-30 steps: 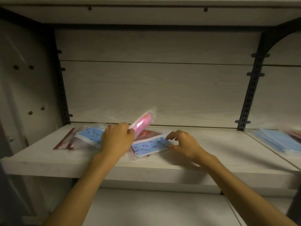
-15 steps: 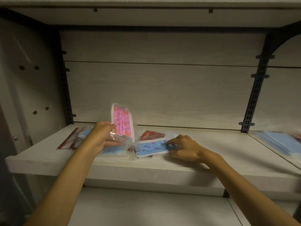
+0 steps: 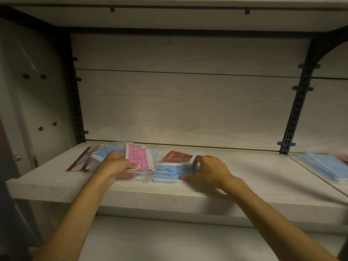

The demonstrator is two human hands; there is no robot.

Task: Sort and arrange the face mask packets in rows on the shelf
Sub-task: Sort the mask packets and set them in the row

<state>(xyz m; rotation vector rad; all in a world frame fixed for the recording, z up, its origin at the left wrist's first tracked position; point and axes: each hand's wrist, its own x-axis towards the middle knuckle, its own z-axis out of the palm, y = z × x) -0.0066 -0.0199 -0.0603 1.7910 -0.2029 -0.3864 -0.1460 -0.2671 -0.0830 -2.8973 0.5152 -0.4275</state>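
Note:
On the pale wooden shelf [image 3: 56,183] lie several face mask packets in clear wrappers. My left hand [image 3: 116,166] pinches the near edge of a pink patterned packet [image 3: 138,157], which lies almost flat over other packets. To its left sits a blue patterned packet [image 3: 102,153], partly hidden by my hand. My right hand [image 3: 209,170] has curled fingers around a blue patterned packet [image 3: 169,172] at the shelf front. A red packet [image 3: 178,156] lies just behind that one.
A red-edged clear packet [image 3: 79,162] lies at the shelf's far left. A stack of plain blue masks [image 3: 323,166] sits on the neighbouring shelf to the right. Dark slotted uprights [image 3: 293,113] stand at both back corners. Another shelf [image 3: 169,16] hangs overhead.
My left hand has lowered the pink packet from upright to nearly flat on the pile. My right hand has stayed on the blue packet at the front.

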